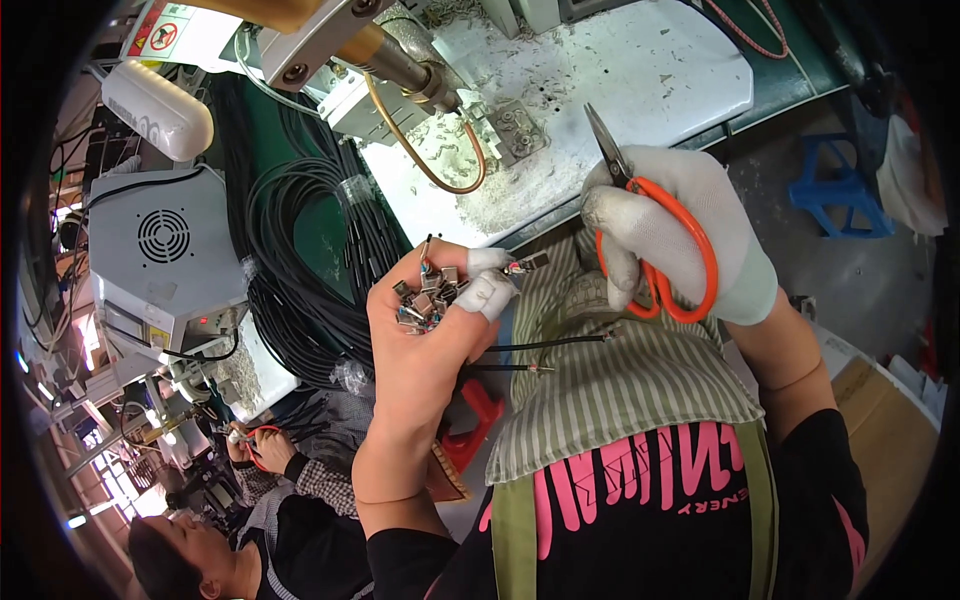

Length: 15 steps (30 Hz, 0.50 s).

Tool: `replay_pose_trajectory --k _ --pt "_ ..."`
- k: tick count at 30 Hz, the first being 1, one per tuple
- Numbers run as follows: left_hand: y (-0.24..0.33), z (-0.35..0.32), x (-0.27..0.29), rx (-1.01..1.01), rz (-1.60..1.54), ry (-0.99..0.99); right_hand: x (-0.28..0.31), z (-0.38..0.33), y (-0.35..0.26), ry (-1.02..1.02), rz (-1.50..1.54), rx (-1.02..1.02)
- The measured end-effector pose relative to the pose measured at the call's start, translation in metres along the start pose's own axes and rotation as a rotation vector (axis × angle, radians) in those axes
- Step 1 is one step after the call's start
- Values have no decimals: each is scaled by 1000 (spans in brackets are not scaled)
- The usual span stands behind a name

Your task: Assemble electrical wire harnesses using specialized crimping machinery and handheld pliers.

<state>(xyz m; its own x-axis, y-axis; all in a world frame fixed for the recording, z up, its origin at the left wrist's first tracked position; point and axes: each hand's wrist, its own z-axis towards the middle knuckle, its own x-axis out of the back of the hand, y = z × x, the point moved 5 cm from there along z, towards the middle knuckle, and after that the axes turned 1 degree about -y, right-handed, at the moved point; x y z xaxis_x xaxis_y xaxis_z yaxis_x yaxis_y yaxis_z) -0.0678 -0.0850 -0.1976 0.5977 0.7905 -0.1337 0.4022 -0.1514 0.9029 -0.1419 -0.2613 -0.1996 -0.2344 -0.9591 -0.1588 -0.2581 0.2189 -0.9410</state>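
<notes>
As connectors cluster, boxy, silvery, metallic

The left hand cups small metal connectors, pinching one between white-wrapped thumb and finger. The gloved right hand grips orange-handled scissors, blades pointing away from the body. Coiled black cable lies left of a machine on a littered white worktop; a co-worker sits at lower left.
</notes>
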Motion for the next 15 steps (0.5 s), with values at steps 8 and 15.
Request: replay_pose_trajectory --k 8,15 --pt "-35 39 18 185 -163 -65 11 15 8 9 -146 38" --pt "-17 74 25 158 -249 -77 17 65 17 -71 -220 58"
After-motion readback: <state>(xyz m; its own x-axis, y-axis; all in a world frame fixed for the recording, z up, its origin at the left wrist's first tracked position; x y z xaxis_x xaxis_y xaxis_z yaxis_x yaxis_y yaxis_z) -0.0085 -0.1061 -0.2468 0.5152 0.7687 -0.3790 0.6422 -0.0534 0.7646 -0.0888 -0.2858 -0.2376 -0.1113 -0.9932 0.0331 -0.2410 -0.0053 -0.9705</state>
